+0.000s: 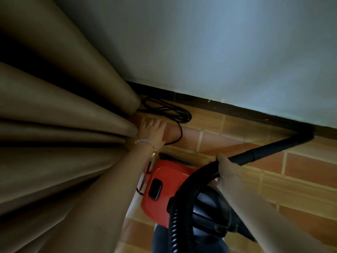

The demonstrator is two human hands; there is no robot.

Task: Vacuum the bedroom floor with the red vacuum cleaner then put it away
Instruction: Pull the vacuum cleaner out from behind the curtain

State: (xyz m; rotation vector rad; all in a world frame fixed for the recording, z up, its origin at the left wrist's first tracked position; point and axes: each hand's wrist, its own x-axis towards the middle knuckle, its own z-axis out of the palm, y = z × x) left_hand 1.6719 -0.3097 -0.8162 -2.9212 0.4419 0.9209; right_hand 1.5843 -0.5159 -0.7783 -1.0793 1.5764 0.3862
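Head view, left fingers (155,125) spread beside curtain (63,128), right fingers (224,162) gripping wand (264,151), nozzle (305,136) shadowed

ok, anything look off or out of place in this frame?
Only the black power cord: it lies in a loose tangle on the tiled floor by the curtain hem, one strand curving past the left hand. Nothing looks spilled or damaged.

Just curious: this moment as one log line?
left hand open at beige fabric curtain; right hand grips black plastic vacuum tube; black nozzle at dark skirting
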